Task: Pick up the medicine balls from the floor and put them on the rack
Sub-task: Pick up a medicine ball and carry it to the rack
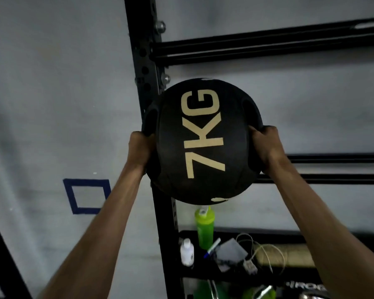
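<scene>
Black rack point(143, 50) upright is just behind the medicine ball point(203, 141), tan "7KG" on its face, held up in the air. Left hand point(138, 151) and right hand point(266, 145) each grip a side handle, fingers curled round. Green bottle point(204, 228) on the shelf below.

Grey wall point(41, 83); blue tape square point(86, 196) on it; black diagonal beam point(2, 255) lower left.

My one camera, worn on the head, faces forward from close in: the medicine ball point(203, 143) fills the centre, the rack point(141, 50) upright and grey wall point(52, 83) stand just behind, both forearms point(99, 223) enter from the bottom edge, wide-angle bending the outer lines.
</scene>
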Demonstrator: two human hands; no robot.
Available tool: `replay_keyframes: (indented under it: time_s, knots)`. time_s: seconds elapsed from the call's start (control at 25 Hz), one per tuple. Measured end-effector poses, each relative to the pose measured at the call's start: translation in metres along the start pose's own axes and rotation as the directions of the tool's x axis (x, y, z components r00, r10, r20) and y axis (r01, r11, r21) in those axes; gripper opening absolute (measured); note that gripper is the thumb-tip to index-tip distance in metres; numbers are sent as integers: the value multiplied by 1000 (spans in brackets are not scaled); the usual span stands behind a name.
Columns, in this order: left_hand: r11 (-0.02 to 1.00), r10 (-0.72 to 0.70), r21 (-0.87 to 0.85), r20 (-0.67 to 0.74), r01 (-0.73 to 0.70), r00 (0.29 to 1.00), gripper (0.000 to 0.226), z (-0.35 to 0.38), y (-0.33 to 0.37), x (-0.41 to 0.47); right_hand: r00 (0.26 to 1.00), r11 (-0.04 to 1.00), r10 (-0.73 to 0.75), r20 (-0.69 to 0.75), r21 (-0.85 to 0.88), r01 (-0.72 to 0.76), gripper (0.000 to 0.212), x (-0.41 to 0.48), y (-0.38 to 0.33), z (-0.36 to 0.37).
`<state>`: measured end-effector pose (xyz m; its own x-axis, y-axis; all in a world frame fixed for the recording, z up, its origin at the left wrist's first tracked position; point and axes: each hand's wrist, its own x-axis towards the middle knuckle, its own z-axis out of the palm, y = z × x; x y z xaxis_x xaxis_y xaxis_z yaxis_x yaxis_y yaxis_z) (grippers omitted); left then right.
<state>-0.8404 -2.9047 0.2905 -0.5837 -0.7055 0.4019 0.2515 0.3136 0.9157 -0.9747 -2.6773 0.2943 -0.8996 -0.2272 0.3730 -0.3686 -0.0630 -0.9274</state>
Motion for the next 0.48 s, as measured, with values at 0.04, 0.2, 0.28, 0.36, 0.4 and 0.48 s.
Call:
replay_keyframes:
  time_s: [0.04,0.2,0.28,0.36,0.4,0.48]
  knots:
    - [1000,9,-19,-15,-9,1000,24,7,5,14,1000,1000,-20,12,19,20,11,16,-6,3]
    - [993,92,90,-102,-83,991,30,30,0,56,995,995,-92,37,-19,93,30,70,2,10]
    - [989,95,132,-173,-73,980,34,42,-9,66,990,991,-123,64,-44,126,44,91,13,14]
    - [984,92,167,-226,-55,970,31,50,-18,72,985,988,-134,107,-58,140,50,110,23,19]
    - [984,89,171,-238,-49,967,29,53,-24,72,983,987,-138,124,-67,147,51,116,27,22]
    - [982,89,187,-258,-41,962,30,55,-38,77,980,984,-135,149,-93,150,50,126,41,29]
